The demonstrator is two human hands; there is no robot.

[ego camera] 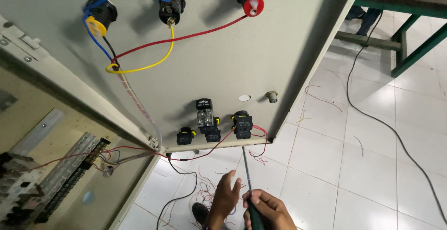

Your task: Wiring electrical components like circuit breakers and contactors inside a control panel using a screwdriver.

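Looking down from my head camera, my right hand (pixel 269 209) is clamped around the dark green handle of a long screwdriver (pixel 247 179), its thin shaft pointing up toward the black switch block (pixel 242 125) at the lower edge of the open grey cabinet door (pixel 260 58); the tip sits just below that block, near the red wire (pixel 223 139) looping from it. My left hand (pixel 226 195) is beside the shaft with fingers spread and empty, holding nothing. As I judge it, much of the wiring is in: the three lamp backs at the top of the door carry blue, red and yellow leads, and the small relay (pixel 205 113) and two other black blocks (pixel 186 136) are mounted. Loose thin wires trail from the door's corner toward the terminal strip (pixel 70 169) inside the cabinet, and offcuts lie on the white tiled floor (pixel 372 165), so the lower connections look unfinished.
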